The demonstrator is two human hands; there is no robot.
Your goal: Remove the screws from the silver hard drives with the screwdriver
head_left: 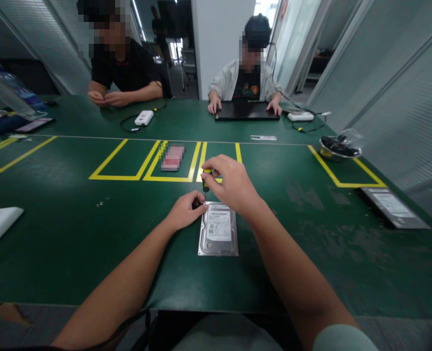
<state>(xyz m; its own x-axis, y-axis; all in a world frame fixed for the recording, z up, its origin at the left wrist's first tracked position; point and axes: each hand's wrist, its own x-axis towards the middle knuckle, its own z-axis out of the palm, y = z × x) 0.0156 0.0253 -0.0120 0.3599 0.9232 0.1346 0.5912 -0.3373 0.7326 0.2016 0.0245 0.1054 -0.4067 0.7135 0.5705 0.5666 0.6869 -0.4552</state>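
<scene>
Right hand (231, 183) in close: a screwdriver (205, 186) is gripped upright, tip pointed down at the far left corner of the drive (219, 226), which is laid label-up on the table (77, 243). That corner is met by the left hand (185, 210), fingers curled; whether anything is pinched cannot be seen.

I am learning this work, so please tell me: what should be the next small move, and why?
With the right hand, perhaps turn the screwdriver gently, because it points down at the far left corner of the hard drive, where the left hand also is.
</scene>
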